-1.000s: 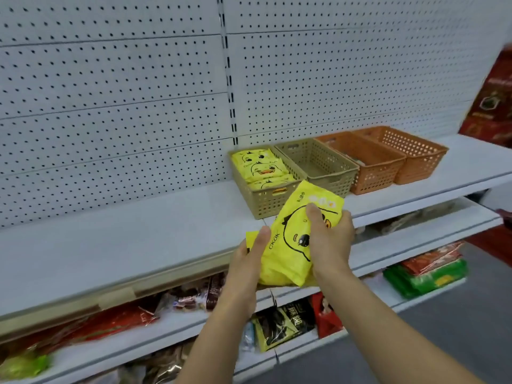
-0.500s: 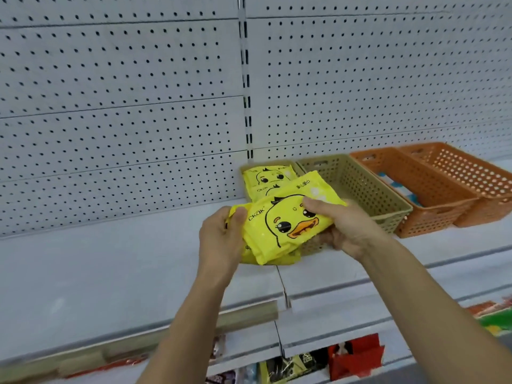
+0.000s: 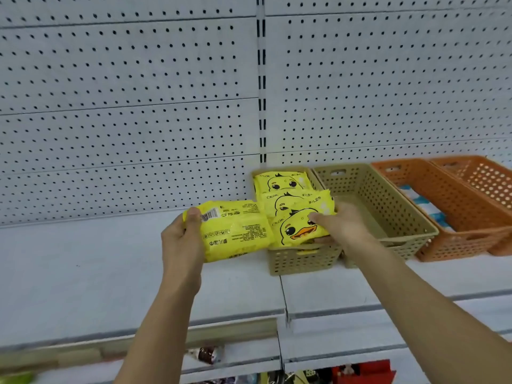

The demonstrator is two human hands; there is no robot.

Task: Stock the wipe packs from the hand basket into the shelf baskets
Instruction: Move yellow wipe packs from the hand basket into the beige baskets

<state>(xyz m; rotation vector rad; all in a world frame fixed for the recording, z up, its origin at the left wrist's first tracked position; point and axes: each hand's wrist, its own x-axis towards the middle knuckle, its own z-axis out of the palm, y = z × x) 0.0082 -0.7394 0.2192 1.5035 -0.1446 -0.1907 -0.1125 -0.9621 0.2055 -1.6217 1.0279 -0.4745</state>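
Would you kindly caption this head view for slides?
Right hand places a yellow duck-print wipe pack into the beige perforated basket; left hand grips a second pack.

tan basket (image 3: 302, 260) full, neighbouring basket (image 3: 388, 203) open

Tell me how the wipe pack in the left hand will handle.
Probably soft, not stiff: the yellow wipe pack looks puffy and wrinkled where the left hand grips its end. Its glossy film looks somewhat slippery. Flat-sided, so unlikely to roll.
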